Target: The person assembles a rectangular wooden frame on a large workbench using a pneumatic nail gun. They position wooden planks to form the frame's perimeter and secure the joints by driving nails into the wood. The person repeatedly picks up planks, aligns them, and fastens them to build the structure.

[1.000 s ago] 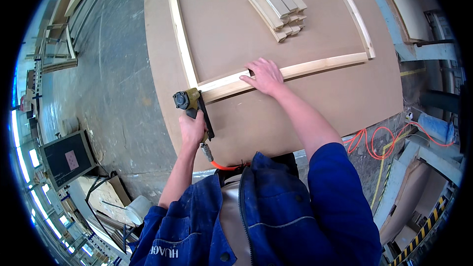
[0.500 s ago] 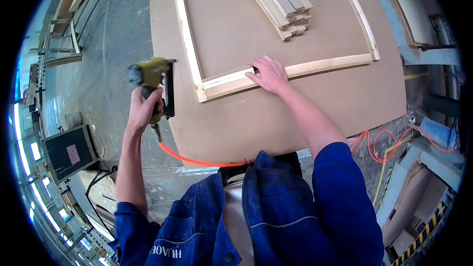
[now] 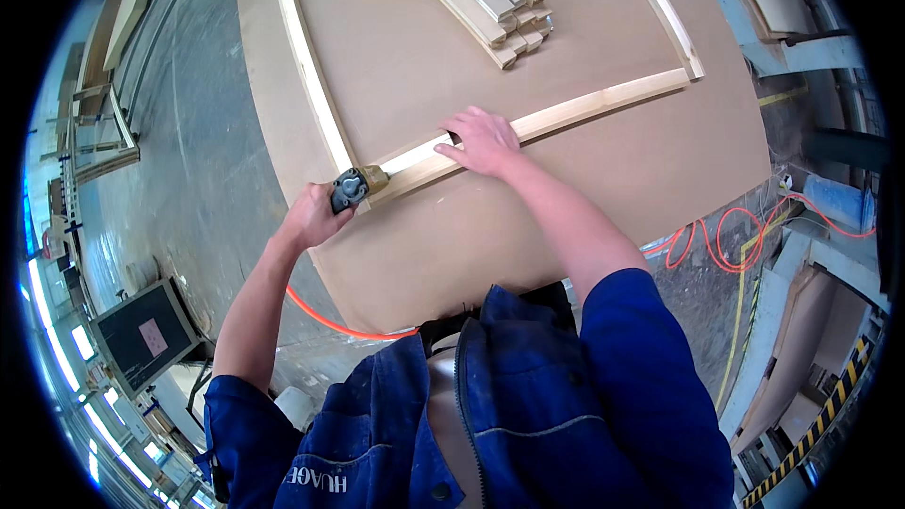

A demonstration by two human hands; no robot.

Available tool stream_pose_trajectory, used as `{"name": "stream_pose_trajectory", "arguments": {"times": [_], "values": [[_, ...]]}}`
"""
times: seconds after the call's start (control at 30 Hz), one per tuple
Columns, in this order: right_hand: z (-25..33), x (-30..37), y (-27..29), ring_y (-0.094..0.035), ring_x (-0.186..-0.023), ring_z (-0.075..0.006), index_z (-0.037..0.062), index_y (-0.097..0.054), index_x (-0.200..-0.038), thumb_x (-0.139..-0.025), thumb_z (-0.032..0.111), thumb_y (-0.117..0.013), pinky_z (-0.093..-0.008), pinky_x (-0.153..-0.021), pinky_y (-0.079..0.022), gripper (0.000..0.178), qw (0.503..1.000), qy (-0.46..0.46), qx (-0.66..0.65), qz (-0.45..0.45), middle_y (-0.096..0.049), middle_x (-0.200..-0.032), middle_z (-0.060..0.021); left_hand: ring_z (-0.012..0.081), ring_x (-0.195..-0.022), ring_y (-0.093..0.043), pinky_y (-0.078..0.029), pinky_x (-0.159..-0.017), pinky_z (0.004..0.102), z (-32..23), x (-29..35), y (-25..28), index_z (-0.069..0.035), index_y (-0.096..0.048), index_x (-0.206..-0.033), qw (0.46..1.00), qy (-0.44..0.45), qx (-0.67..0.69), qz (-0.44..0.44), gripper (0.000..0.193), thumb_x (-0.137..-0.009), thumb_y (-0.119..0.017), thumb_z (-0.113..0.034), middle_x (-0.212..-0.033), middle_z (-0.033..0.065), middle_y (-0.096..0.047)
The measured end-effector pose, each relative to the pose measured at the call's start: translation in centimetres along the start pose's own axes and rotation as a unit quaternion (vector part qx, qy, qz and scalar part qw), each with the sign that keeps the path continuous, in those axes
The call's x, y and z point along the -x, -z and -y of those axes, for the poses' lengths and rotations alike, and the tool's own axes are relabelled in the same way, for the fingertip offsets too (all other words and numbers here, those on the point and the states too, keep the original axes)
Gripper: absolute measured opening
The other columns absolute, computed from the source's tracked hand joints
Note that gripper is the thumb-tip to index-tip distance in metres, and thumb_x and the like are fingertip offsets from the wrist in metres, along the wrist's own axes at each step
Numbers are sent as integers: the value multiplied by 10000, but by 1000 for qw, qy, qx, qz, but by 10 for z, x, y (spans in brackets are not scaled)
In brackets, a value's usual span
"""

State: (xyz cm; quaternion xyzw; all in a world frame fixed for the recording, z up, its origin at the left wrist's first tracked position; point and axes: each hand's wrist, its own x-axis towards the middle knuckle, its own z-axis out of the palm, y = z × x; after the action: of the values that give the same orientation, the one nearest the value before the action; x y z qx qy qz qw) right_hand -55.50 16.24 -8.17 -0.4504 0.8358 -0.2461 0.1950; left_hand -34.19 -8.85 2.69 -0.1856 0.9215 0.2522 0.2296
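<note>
My left hand (image 3: 316, 215) is closed round the grip of a pneumatic nail gun (image 3: 358, 187) with a dark cap and olive body. Its nose end is over the near left corner of a pale wooden frame, where the near rail meets the left rail (image 3: 306, 57); the exact contact is hidden under the tool. My right hand (image 3: 483, 139) grips the near rail (image 3: 603, 102) left of its middle, fingers over the far side and thumb toward the corner. From the nail gun an orange air hose (image 3: 335, 325) runs down beside my body.
Inside the frame lies a stack of short wooden strips (image 3: 490, 0) on the brown-covered table (image 3: 528, 236). The right rail (image 3: 655, 5) meets the near rail's far end. Orange hose coils (image 3: 721, 245) hang at right; a monitor (image 3: 146, 335) stands at lower left.
My left hand has brought the nail gun from beyond the table's left edge right onto the frame's corner. My right hand keeps its grip on the near rail. The view has shifted slightly.
</note>
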Motion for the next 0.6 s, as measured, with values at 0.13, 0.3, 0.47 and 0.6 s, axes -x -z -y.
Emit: {"name": "stream_pose_trajectory", "arguments": {"times": [0.13, 0.3, 0.47, 0.6], "values": [[0, -1, 2, -591, -1168, -233, 204, -701, -1231, -961, 542, -614, -431, -939, -535, 441, 1000, -2, 5, 12, -700, -1115, -5, 436, -683, -645, -542, -674, 454, -5, 1, 4, 71, -660, -864, 1000, -6, 5, 10, 249, -818, -726, -164, -742, 280, -640], [1, -1, 0, -588, -1180, -231, 201, -700, -1232, -952, 550, -622, -431, -946, -534, 454, 1000, -11, 13, 11, -699, -1120, -6, 448, -706, -658, -550, -702, 468, -19, 0, 4, 72, -650, -860, 999, -28, 4, 16, 239, -813, -702, -156, -747, 275, -657], [0, -1, -1, -584, -1184, -232, 200, -696, -1239, -948, 533, -639, -432, -951, -533, 446, 1000, -6, 6, 14, -694, -1146, -5, 451, -714, -662, -551, -707, 478, -31, -18, -5, 72, -641, -842, 999, -44, 18, 22, 254, -808, -694, -175, -726, 273, -648], [0, -1, 0, -584, -1184, -231, 198, -695, -1239, -946, 521, -647, -434, -952, -532, 439, 1000, -9, -6, 17, -691, -1163, -5, 451, -712, -664, -550, -705, 484, -32, -23, -6, 82, -635, -824, 999, -30, 11, 24, 274, -808, -694, -186, -708, 277, -640]]}}
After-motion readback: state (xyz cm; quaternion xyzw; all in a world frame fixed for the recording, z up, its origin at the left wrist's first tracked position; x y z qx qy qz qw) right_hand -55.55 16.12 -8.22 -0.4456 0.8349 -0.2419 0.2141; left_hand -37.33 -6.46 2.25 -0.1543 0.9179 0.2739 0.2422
